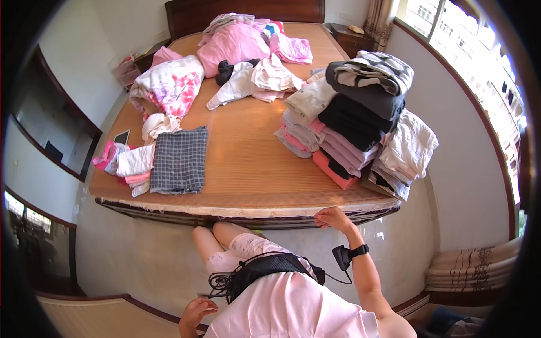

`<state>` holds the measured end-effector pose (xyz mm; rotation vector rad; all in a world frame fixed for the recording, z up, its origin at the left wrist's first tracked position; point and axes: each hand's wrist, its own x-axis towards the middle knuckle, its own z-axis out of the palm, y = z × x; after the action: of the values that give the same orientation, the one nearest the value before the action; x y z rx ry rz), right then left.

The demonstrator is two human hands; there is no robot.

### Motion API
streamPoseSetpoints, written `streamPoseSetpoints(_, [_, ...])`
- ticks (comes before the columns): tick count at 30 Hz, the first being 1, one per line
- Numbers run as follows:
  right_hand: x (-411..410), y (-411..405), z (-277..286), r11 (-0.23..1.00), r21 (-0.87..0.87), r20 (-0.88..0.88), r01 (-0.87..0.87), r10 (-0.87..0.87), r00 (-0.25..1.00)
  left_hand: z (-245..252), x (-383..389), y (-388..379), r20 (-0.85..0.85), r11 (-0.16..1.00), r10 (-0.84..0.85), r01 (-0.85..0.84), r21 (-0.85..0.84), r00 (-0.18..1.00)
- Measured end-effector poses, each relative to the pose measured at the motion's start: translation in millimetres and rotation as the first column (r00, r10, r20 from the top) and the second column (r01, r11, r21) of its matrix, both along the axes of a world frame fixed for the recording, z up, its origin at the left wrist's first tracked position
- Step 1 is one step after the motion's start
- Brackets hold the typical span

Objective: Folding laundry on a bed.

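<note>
My right hand (334, 219) hovers by the front edge of the bed, its fingers loosely bent and nothing seen in them. Low in the picture my left hand (198, 312) hangs beside the black waist bag (270, 268) and its coiled cables (222, 284), with no object visible in it. On the right of the bed mat (249, 156) rises a tall pile of folded clothes (355, 122), topped by a black and white patterned cloth (372, 72). A folded grey checked cloth (179, 160) lies front left, beside a short stack of small garments (135, 162).
Farther back lie a floral blanket (173, 84), a pink heap of bedding (234, 46) and loose white garments (270, 78). A dark tablet or phone (122, 137) rests near the left edge. A nightstand (351, 40) and window (469, 55) stand right.
</note>
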<state>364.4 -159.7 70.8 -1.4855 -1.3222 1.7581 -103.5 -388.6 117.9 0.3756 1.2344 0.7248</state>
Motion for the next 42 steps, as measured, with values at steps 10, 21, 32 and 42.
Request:
streamPoseSetpoints(10, [-15,21,-19,0.965,0.256,0.135,-0.064,0.03,0.99,-28,4,-95,0.04,0.955,0.245,-0.234,-0.181,0.969])
streamPoseSetpoints(21, [-49,19,-15,0.96,0.148,0.265,-0.239,0.194,0.945,-41,41,-159,0.108,0.948,0.137,-0.099,-0.302,0.985])
streamPoseSetpoints(32, [-66,22,-24,0.942,0.191,0.275,-0.276,0.218,0.936,-69,57,-166,0.223,0.858,-0.407,0.455,-0.24,0.886])
streamPoseSetpoints(42, [-90,104,-4,0.885,0.246,0.28,-0.395,0.325,0.903,-14,-26,30,-0.059,0.955,-0.297,0.297,0.0,0.953])
